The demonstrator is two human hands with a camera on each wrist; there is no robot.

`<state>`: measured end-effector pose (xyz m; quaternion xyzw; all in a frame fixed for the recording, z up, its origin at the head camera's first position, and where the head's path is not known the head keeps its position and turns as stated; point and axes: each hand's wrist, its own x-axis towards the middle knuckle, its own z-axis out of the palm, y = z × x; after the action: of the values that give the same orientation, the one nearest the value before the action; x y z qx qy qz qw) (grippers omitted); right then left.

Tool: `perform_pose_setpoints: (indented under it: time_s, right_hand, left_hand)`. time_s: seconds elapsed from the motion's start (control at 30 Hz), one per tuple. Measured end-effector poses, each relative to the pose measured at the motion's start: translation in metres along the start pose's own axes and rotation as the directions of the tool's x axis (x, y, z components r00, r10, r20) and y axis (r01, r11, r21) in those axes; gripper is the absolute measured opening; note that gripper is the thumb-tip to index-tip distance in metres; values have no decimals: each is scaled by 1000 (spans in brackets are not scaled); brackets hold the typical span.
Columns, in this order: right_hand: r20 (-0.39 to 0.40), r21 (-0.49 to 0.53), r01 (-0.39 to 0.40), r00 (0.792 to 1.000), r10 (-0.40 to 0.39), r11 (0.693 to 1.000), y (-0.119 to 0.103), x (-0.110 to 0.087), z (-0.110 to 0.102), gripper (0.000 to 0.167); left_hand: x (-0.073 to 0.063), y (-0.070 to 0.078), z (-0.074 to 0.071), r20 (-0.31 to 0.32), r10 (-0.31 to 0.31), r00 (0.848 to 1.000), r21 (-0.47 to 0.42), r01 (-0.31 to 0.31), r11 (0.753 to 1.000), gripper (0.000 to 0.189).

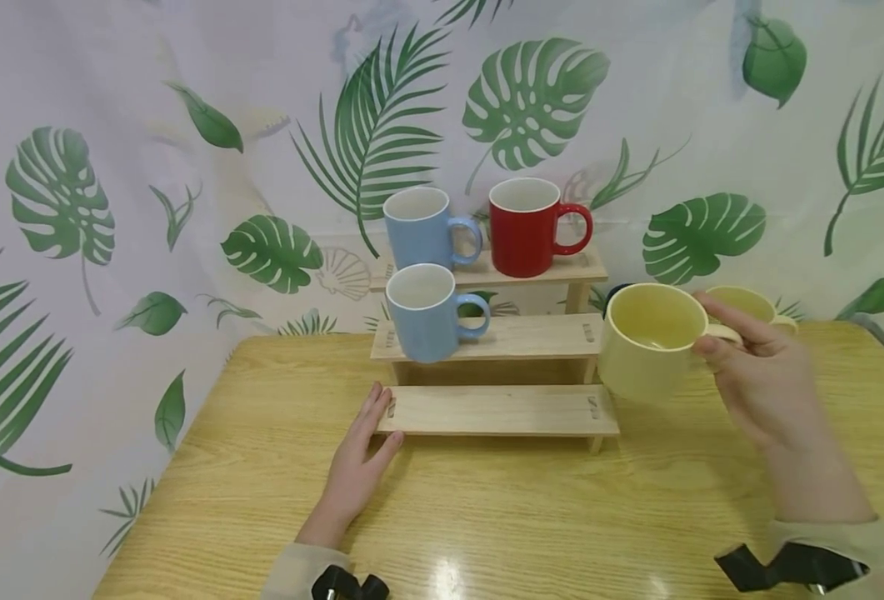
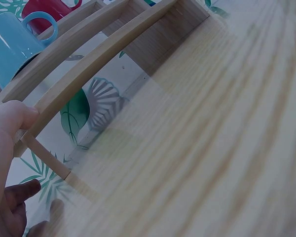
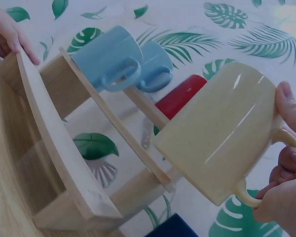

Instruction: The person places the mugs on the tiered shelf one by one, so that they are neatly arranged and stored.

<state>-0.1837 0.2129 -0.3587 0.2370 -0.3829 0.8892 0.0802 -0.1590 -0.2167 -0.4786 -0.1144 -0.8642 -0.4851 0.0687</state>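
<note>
My right hand (image 1: 767, 375) grips a yellow mug (image 1: 647, 342) by its handle, holding it upright in the air beside the right end of a three-step wooden rack (image 1: 486, 410). At the rack's left end, my left hand (image 1: 359, 454) rests on the lowest step, fingers straight along its edge. A light blue mug (image 1: 422, 315) stands at the left of the middle step. On the top step are another blue mug (image 1: 417, 229) at the left and a red mug (image 1: 524, 229) towards the right. The lowest step bears no mug.
Behind the right hand stands a second yellow mug (image 1: 741, 302), partly hidden. A dark blue object (image 3: 172, 228) shows low in the right wrist view, mostly hidden behind the held mug in the head view. A leaf-patterned cloth (image 1: 262, 167) hangs behind the wooden table (image 1: 486, 517).
</note>
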Motion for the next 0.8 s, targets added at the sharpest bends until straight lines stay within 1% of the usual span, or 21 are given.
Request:
perform_pose_setpoints:
  time_s: [0.07,0.13,0.27,0.3,0.37,0.53,0.7,0.8]
  right_hand:
    - [-18,-13,-8,1000,7,1000,6,3,6,39]
    - [0,-18,-15,1000,15,1000,12,7,9,39]
    - [-7,-43,-49,999,49,998,25,15,15,37]
    - [-19,-50,-58,998,57,997,28,17,16,37]
    - [-73,-76,-82,994,76,994,33,20,18,34]
    - [-171,-74,-129,979,115,989,45,29,25,30]
    - [-228,-100,-144,967,118,985,54,37,31,28]
    - [-235,-104,-154,964,127,983,59,42,33,28]
  left_hand:
    - [1,0,0,-1,1,1000,7,-1,1000,63]
    - [1,0,0,2,0,1000,12,0,1000,63]
    - [1,0,-1,3,-3,1000,9,3,1000,63]
    - [0,0,-1,3,-3,1000,7,3,1000,63]
    - [0,-1,-1,2,-5,1000,7,5,1000,63]
    - [0,-2,0,-2,-1,1000,11,2,1000,63]
    - [1,-3,0,-2,2,1000,10,-2,1000,63]
    - [1,-3,-1,-1,4,1000,8,-4,1000,63]
